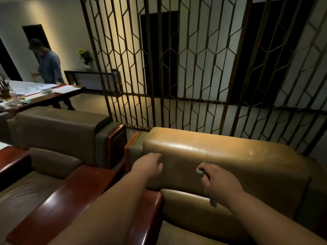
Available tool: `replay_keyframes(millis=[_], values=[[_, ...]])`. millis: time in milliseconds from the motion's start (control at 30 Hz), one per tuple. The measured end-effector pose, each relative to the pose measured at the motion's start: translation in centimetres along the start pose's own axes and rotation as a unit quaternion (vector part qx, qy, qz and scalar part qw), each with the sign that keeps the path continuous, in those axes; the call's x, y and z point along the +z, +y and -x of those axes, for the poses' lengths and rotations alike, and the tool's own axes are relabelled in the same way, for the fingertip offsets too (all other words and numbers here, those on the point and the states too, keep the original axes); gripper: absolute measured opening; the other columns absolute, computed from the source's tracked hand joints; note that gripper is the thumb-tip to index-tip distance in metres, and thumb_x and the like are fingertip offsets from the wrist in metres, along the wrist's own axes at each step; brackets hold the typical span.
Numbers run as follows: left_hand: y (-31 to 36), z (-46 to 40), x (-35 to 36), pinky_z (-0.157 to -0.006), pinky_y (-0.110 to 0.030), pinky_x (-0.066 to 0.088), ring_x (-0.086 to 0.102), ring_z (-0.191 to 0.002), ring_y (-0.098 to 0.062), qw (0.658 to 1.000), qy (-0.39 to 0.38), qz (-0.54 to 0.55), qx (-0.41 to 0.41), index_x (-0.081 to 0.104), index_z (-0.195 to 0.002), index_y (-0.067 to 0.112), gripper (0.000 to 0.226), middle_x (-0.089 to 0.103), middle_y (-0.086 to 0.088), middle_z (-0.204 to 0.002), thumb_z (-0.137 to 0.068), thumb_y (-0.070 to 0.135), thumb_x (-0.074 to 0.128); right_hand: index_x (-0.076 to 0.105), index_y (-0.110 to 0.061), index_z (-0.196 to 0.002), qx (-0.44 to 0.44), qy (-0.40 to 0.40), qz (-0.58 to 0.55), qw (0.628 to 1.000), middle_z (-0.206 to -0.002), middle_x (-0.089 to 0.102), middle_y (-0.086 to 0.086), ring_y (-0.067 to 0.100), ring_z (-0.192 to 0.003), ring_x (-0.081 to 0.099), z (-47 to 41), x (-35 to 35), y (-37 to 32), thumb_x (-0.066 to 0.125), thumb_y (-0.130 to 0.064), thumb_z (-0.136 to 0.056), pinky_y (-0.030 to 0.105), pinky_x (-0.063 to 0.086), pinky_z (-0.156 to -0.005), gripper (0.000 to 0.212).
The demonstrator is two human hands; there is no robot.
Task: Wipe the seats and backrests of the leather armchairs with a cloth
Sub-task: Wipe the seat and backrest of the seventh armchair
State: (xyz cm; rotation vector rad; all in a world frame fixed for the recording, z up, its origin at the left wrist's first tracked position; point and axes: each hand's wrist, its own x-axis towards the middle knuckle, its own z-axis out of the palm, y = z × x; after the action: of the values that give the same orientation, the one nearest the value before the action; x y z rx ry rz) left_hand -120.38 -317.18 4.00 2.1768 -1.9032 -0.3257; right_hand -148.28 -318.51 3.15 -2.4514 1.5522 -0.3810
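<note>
Hidden or unclear: most of the cloth (203, 171) is covered by the right hand (219, 183); only a pale bunched bit shows above the knuckles and a grey tail hangs below the wrist side, so its full shape cannot be told.
Cut off: the near armchair's seat (185, 232) runs out of the bottom edge, and both forearms enter from there.
Dim areas: the room is dark; the items on the tabletop (53, 96) at far left are too small and blurred to name.
Right hand: fingers curled round the cloth, gripping it and holding it against the front face of the backrest (230, 156) of the near armchair, about midway up.
Left hand (150, 165): fingers fairly straight, resting flat on the same backrest near its left edge, holding nothing.
Cloth relative to the hands: inside the right hand, well to the right of the left hand, with bare leather between the two hands.
Backrest surface: tan leather, glossy along the top edge where light falls.
Armrest (150, 209): reddish wood, beneath the left forearm.
Second armchair (56, 131): to the left, darker, just beside the near one.
Screen (177, 68): metal lattice standing behind both chairs.
Other person (49, 66): stands at the far tabletop, bent over it.
</note>
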Motion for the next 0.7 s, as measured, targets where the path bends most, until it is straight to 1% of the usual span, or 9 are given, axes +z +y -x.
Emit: replay_keyframes(millis=[200, 333, 433, 500, 567, 633, 700], values=[[-3.7, -7.7, 1.7, -0.112, -0.042, 0.049, 0.056, -0.136, -0.022, 1.0, -0.022, -0.014, 0.009, 0.046, -0.156, 0.027, 0.053, 0.055, 0.0, -0.152, -0.105, 0.039, 0.055, 0.051, -0.041, -0.135, 0.031, -0.013, 0.007, 0.999, -0.128, 0.058, -0.013, 0.009, -0.1, 0.057, -6.9, 3.4, -0.2, 0.045, -0.037, -0.105, 0.032, 0.055, -0.081, 0.032], [-7.3, -13.2, 2.1, -0.111, -0.041, 0.049, 0.057, -0.134, -0.022, 1.0, -0.015, -0.011, 0.01, 0.049, -0.153, 0.026, 0.05, 0.057, 0.0, -0.149, -0.105, 0.039, 0.055, 0.051, -0.04, -0.137, 0.031, -0.015, 0.005, 0.999, -0.125, 0.061, -0.013, 0.005, -0.091, 0.058, -13.3, 6.1, -2.1, 0.046, -0.037, -0.105, 0.028, 0.053, -0.076, 0.033], [-10.6, -18.3, 2.7, -0.111, -0.042, 0.049, 0.056, -0.133, -0.023, 1.0, -0.011, -0.006, 0.009, 0.049, -0.152, 0.028, 0.05, 0.058, -0.001, -0.148, -0.104, 0.04, 0.054, 0.05, -0.039, -0.136, 0.024, -0.028, 0.02, 0.999, -0.122, 0.062, -0.011, 0.012, -0.097, 0.061, -18.7, 8.4, -3.6, 0.047, -0.038, -0.104, 0.03, 0.052, -0.076, 0.032], [-12.7, -21.9, 3.5, -0.113, -0.044, 0.047, 0.053, -0.137, -0.023, 1.0, -0.009, 0.001, 0.013, 0.047, -0.154, 0.026, 0.052, 0.055, -0.002, -0.151, -0.104, 0.04, 0.053, 0.052, -0.038, -0.133, 0.019, -0.032, 0.03, 0.999, -0.125, 0.062, -0.008, 0.017, -0.105, 0.062, -22.2, 10.2, -4.2, 0.047, -0.037, -0.103, 0.034, 0.053, -0.08, 0.031], [-14.7, -25.7, 4.6, -0.114, -0.045, 0.046, 0.05, -0.14, -0.024, 1.0, 0.0, 0.003, 0.024, 0.046, -0.156, 0.024, 0.054, 0.051, -0.003, -0.155, -0.105, 0.04, 0.051, 0.054, -0.037, -0.133, 0.015, -0.019, 0.029, 0.999, -0.127, 0.06, -0.007, 0.018, -0.11, 0.06, -25.6, 12.3, -4.4, 0.049, -0.036, -0.102, 0.034, 0.051, -0.085, 0.031], [-16.4, -29.5, 6.1, -0.115, -0.047, 0.044, 0.046, -0.143, -0.025, 0.999, 0.014, 0.017, 0.026, 0.044, -0.157, 0.022, 0.056, 0.045, -0.003, -0.16, -0.106, 0.044, 0.048, 0.052, -0.036, -0.138, 0.008, 0.006, 0.022, 1.0, -0.13, 0.059, -0.007, 0.017, -0.114, 0.058, -28.5, 14.6, -4.5, 0.05, -0.036, -0.102, 0.032, 0.049, -0.091, 0.036], [-17.5, -32.7, 8.1, -0.117, -0.047, 0.041, 0.041, -0.148, -0.027, 0.999, 0.017, 0.035, 0.018, 0.04, -0.159, 0.025, 0.058, 0.037, -0.001, -0.166, -0.107, 0.049, 0.044, 0.046, -0.035, -0.146, -0.01, 0.023, 0.036, 0.999, -0.138, 0.055, -0.008, 0.016, -0.121, 0.054, -30.7, 17.0, -4.6, 0.05, -0.038, -0.103, 0.032, 0.047, -0.101, 0.043]])
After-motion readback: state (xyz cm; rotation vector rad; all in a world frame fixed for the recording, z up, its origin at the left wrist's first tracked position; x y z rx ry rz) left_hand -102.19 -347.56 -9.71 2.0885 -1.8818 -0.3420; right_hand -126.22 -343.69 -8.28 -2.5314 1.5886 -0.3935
